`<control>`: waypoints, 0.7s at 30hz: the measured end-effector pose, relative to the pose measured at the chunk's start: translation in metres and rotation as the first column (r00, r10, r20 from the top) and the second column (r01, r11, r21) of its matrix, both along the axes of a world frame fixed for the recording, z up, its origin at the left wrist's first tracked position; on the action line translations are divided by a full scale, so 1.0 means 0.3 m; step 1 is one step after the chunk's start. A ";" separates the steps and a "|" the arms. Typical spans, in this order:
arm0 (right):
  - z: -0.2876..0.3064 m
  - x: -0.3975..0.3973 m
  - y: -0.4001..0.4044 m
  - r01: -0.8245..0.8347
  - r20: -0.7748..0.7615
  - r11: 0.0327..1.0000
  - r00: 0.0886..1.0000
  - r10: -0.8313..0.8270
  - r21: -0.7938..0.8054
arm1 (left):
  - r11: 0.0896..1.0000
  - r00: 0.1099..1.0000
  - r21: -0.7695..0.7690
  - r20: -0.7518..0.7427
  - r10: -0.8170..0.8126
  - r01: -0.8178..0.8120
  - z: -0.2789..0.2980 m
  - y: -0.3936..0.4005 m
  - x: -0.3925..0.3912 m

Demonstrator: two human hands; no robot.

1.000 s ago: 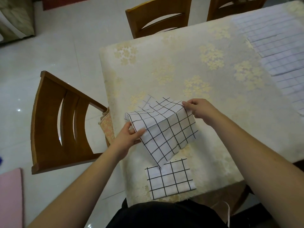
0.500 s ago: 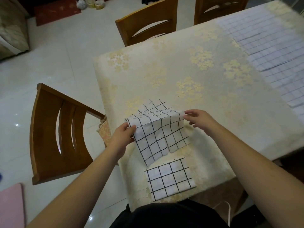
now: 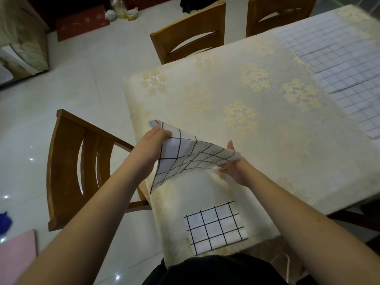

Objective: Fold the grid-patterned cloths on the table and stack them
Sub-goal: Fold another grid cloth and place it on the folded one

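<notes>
A white cloth with a black grid (image 3: 185, 155) hangs in the air above the table's left part. My left hand (image 3: 151, 145) grips its upper left corner. My right hand (image 3: 234, 167) is under its right edge, thumb up beside the cloth and fingers partly hidden beneath it. A small folded grid cloth (image 3: 216, 227) lies flat near the table's front edge, just ahead of my body. Several unfolded grid cloths (image 3: 337, 64) lie overlapped at the far right of the table.
The table (image 3: 267, 130) wears a cream cloth with yellow flowers. A wooden chair (image 3: 82, 161) stands at its left end and two more chairs (image 3: 189, 31) at the far side. White tiled floor lies to the left.
The held cloth has been lifted and spread flatter in the air. My left hand moved up and away from me with its corner. My right hand went under the right edge.
</notes>
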State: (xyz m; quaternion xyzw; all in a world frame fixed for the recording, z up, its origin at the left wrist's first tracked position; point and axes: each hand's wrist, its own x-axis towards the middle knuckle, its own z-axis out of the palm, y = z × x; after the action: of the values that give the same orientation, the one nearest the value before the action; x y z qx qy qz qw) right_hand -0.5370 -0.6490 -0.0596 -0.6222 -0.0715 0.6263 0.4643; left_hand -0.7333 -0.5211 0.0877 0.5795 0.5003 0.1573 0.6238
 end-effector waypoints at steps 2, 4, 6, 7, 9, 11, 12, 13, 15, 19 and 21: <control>0.018 -0.009 0.000 0.097 -0.159 0.995 0.983 -0.094 0.013 | 0.999 0.999 0.028 -0.011 -0.041 0.042 0.004 0.008 -0.005; 0.040 -0.013 -0.006 0.189 -0.241 0.982 0.953 -0.181 0.012 | 0.996 0.998 0.067 -0.048 -0.051 0.055 -0.008 0.012 -0.012; 0.057 -0.004 -0.018 0.243 -0.251 0.968 0.942 -0.222 0.056 | 0.996 0.995 0.091 -0.094 -0.016 0.025 -0.040 0.018 -0.026; 0.059 0.004 -0.027 0.250 -0.260 0.964 0.941 -0.218 0.095 | 0.996 0.992 0.094 -0.124 0.004 0.008 -0.055 0.017 -0.035; 0.072 0.022 -0.053 0.218 -0.243 0.961 0.954 -0.174 0.169 | 0.995 0.984 0.095 -0.172 0.046 -0.029 -0.082 0.017 -0.047; 0.088 0.034 -0.083 0.126 -0.143 0.965 0.985 -0.095 0.228 | 0.992 0.980 0.106 -0.180 0.079 -0.061 -0.102 0.010 -0.057; 0.095 0.038 -0.096 0.078 -0.056 0.965 0.996 -0.066 0.249 | 0.991 0.981 0.124 -0.177 0.075 -0.053 -0.114 0.008 -0.061; 0.106 0.038 -0.106 0.040 0.031 0.962 0.998 -0.050 0.271 | 0.988 0.982 0.155 -0.179 0.056 -0.028 -0.118 0.003 -0.062; 0.119 0.045 -0.125 -0.033 0.194 0.954 0.981 -0.026 0.297 | 0.977 0.983 0.209 -0.184 0.009 0.030 -0.111 -0.011 -0.062; 0.152 0.065 -0.159 -0.136 0.476 0.962 0.879 0.006 0.238 | 0.959 0.978 0.225 -0.155 -0.138 0.171 -0.109 -0.006 -0.086; 0.187 0.060 -0.167 -0.144 0.580 0.964 0.815 -0.013 0.224 | 0.908 0.945 0.308 -0.253 -0.209 0.284 -0.125 0.011 -0.107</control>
State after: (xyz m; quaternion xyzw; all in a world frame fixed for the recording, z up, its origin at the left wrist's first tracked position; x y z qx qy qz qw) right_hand -0.5191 -0.6993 -0.0035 -0.7138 -0.3107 0.4097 0.4754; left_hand -0.7654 -0.5178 0.0503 0.7507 0.4521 0.0976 0.4717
